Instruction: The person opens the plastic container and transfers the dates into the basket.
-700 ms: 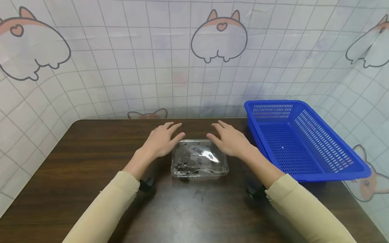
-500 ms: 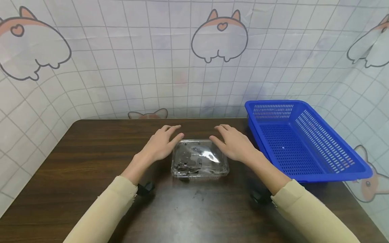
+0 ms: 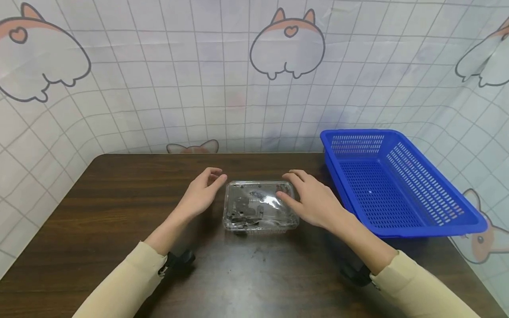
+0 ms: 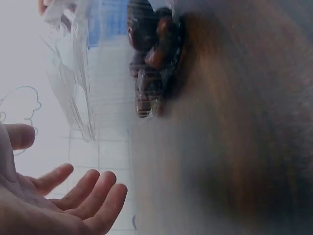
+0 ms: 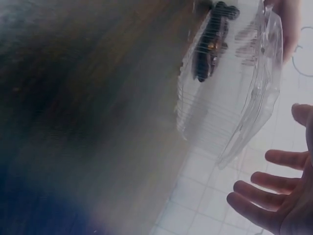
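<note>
Clear plastic clamshell box (image 3: 254,207) on the bench (image 3: 119,212), left of the blue basket (image 3: 417,231), dark pieces (image 4: 143,29) inside. Flanked by left hand (image 3: 202,192) and right hand (image 3: 316,201), both with fingers loosely apart and clamped on nothing. Seems to be at the step of readying a two-handed hold; probably calls next for steadying the sides, then finding the edge of the lid (image 3: 250,192).

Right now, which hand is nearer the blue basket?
Right. The right hand is left of the blue basket; the left hand is farther off, left of the clear container.
</note>
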Demonstrator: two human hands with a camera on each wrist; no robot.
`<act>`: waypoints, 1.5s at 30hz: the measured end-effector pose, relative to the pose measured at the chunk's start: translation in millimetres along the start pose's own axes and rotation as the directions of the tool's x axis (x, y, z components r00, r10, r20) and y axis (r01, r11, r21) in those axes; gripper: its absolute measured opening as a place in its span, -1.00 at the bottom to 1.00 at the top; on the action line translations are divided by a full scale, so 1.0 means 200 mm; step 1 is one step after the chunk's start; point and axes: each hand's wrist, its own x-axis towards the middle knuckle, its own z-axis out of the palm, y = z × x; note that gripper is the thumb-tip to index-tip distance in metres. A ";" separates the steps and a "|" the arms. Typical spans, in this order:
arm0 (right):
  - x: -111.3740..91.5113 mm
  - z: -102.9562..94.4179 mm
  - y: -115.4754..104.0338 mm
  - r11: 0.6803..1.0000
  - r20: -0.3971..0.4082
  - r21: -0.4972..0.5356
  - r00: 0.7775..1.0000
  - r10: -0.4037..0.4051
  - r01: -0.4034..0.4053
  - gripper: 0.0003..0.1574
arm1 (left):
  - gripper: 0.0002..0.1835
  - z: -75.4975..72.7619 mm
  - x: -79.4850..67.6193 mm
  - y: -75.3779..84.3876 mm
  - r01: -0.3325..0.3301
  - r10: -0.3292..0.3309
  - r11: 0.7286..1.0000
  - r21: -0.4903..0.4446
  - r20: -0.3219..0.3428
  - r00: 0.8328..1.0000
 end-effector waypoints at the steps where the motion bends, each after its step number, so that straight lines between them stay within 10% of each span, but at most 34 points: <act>1: -0.01 0.00 0.00 1.000 -0.001 -0.003 1.000 -0.003 0.003 -0.20 | -0.41 0.00 -0.01 0.00 0.019 -0.019 0.999 -0.033 0.006 1.000; 10: -0.09 0.01 0.02 0.998 -0.019 0.000 0.998 -0.063 0.063 -0.06 | -0.41 0.01 -0.03 0.00 0.189 -0.178 0.907 -0.375 0.066 0.982; 19: -0.16 0.04 0.05 0.994 0.032 0.004 0.993 -0.113 0.113 -0.06 | -0.48 0.04 -0.06 -0.04 0.255 -0.207 0.818 -0.516 0.150 0.967; 45: -0.17 0.08 0.05 0.982 0.134 0.065 0.974 -0.182 0.175 -0.06 | -0.38 0.06 -0.10 -0.06 0.197 -0.104 0.832 -0.519 0.204 0.973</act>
